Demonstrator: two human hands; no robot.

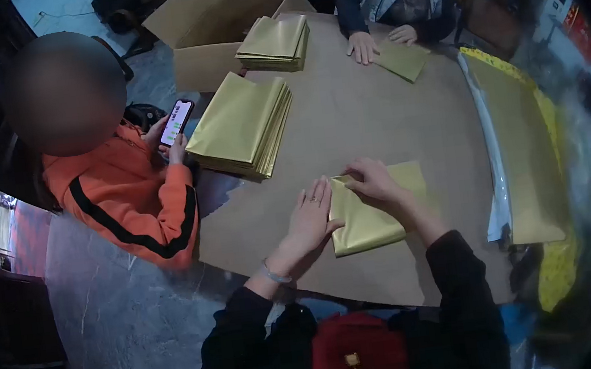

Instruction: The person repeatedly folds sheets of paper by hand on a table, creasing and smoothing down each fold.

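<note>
A gold paper sheet, folded over on itself, lies on the brown tabletop in front of me. My left hand rests along its left edge, fingers stretched out, with a ring and a bracelet showing. At the upper edge, my right hand has its fingers bent and pinched against the paper. Part of the sheet's duller side shows to the right, behind my right wrist.
Two stacks of folded gold paper, a near one and a far one, stand left of centre. Behind is an open cardboard box. Flat gold sheets lie right. A person at left holds a phone; another's hand touches paper opposite.
</note>
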